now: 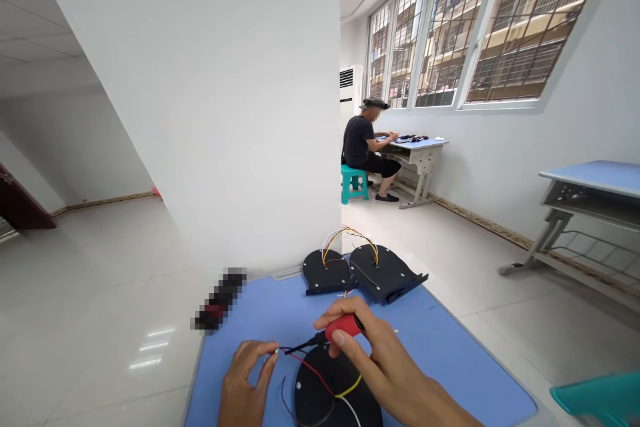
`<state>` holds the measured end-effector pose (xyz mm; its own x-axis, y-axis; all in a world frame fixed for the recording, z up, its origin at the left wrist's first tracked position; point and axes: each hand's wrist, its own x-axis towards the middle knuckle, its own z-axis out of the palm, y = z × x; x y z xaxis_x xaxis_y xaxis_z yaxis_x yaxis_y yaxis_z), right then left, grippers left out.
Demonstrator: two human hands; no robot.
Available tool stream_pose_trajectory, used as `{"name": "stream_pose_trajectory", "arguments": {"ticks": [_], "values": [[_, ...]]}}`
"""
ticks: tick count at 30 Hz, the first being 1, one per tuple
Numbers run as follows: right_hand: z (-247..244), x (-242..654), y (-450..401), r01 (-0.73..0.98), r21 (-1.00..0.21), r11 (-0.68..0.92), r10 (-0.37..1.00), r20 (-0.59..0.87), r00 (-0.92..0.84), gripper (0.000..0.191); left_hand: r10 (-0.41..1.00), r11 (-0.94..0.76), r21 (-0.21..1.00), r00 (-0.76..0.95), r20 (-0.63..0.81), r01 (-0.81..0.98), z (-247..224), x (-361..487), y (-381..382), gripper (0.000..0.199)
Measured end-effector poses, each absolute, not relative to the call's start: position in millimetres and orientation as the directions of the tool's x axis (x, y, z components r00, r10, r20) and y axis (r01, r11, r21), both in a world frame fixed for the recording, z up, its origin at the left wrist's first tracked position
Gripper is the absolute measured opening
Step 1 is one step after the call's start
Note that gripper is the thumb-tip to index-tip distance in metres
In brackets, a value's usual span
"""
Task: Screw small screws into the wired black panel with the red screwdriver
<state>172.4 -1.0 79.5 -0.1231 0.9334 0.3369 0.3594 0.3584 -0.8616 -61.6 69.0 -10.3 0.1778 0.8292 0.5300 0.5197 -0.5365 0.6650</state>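
Note:
My right hand (373, 353) is closed around the red and black handle of a screwdriver (345, 327), whose dark shaft points left. Between thumb and forefinger, my left hand (250, 373) pinches a small pale green and white piece (277, 351), too small to name, at the end of thin wires. The screwdriver tip lies just right of it; I cannot tell whether they touch. Below both hands rests a round black housing (313, 400) with screws in its face. A red wire (315, 371), a yellow wire (350, 387) and a white wire come out of its middle.
Two more black housings (327, 273) with upright wires stand at the back of the blue table (270, 307). A blurred dark object (220, 300) lies at its left edge. A white pillar (225, 147) rises behind. A person (365, 140) sits at another desk.

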Motion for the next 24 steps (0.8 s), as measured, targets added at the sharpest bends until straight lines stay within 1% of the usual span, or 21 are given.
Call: {"name": "stream_pose_trajectory", "arguments": {"ticks": [3,8,12,18,24], "values": [[86.1,169.9,-0.8,0.374,-0.828,0.418,0.908,0.395,-0.14,0.02,0.825,-0.546,0.68,0.172,0.538,0.489,5.6,-52.4,61.5,0.027],[91.0,172.0,-4.3,0.434,-0.782,0.449,0.892,0.425,-0.157,0.018,0.831,-0.538,0.685,0.173,0.528,0.492,12.0,-43.0,59.6,0.034],[90.3,176.5,-7.5,0.443,-0.771,0.458,0.886,0.434,-0.161,0.02,0.805,-0.577,0.664,0.195,0.56,0.477,9.0,-40.1,60.1,0.03],[90.6,179.0,-10.6,0.508,-0.752,0.42,0.905,0.392,-0.166,0.019,0.798,-0.592,0.649,0.234,0.555,0.478,5.9,-36.1,60.6,0.022],[95.4,177.4,-15.2,0.566,-0.654,0.501,0.858,0.461,-0.226,0.018,0.734,-0.663,0.567,0.277,0.62,0.489,0.2,-27.2,65.3,0.012]]}}
